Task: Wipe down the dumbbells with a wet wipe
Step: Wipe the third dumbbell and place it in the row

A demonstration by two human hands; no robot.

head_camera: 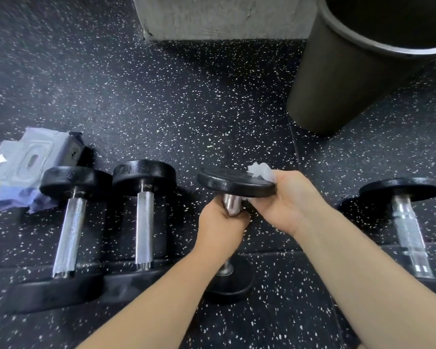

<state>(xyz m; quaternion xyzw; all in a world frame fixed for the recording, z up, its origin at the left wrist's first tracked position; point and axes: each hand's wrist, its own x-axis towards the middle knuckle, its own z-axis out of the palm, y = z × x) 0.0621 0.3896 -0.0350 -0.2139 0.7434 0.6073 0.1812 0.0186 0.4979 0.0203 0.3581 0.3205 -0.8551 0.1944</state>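
Four dumbbells in all: the left hand (220, 222) grips one dumbbell (233, 181) by its handle, and the right hand (285, 200) fingers clamp a single white wipe (261, 170) against its top disc. Two other dumbbells (71, 222) (144, 217) lie left of the fingers, and a fourth dumbbell (405, 222) lies to their right. Beyond them are one wipe pack (28, 159), its label too blurred to read, and one black bin (337, 79).

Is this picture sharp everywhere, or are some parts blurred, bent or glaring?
Head view: sharp in the middle, at the held dumbbell; smeared toward the edges, at the wipes pack and bin; wide-angle bending tilts the bin; soft glare on the leftmost dumbbell's handle.
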